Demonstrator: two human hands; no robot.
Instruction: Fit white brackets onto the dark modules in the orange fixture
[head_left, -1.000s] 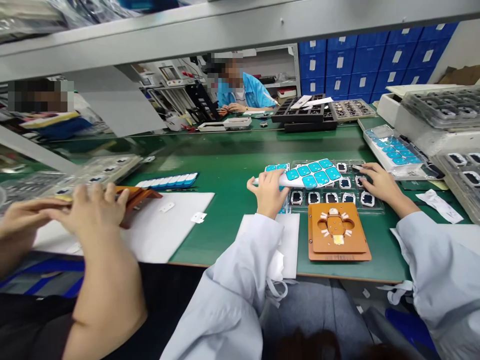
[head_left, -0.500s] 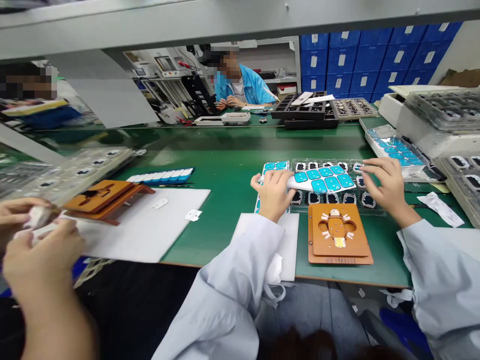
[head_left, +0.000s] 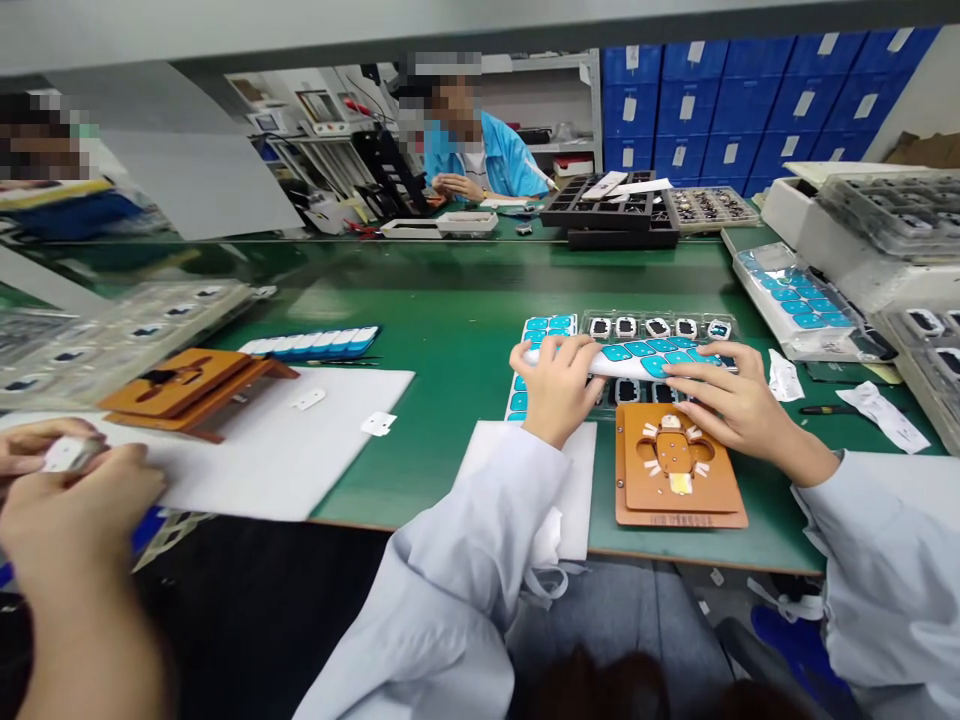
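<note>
My left hand (head_left: 556, 385) grips the left end of a white sheet with rows of blue stickers (head_left: 637, 352), which bends upward above the table. At the sheet's right end is my right hand (head_left: 724, 400), its fingers over the lower edge; the thumb is mostly hidden. Behind and below the sheet sits a clear tray (head_left: 600, 327) of small white-framed dark parts. Another blue sticker sheet (head_left: 517, 400) lies flat to the left. Closest to me, below the right hand, an orange fixture (head_left: 679, 505) has a shaped recess with white pieces around it.
A co-worker's hands (head_left: 75, 480) hold a small white part at the left, beside another orange fixture (head_left: 172, 385). White foam mats (head_left: 525, 455) lie near the front edge. Stacked trays (head_left: 892, 205) stand right. A crumpled white strip (head_left: 889, 415) lies nearby. Another person (head_left: 487, 155) sits opposite.
My right hand has moved left and down onto the sticker sheet, from apart above the tray. A white strip behind it has come into view. The camera view shifts slightly.
</note>
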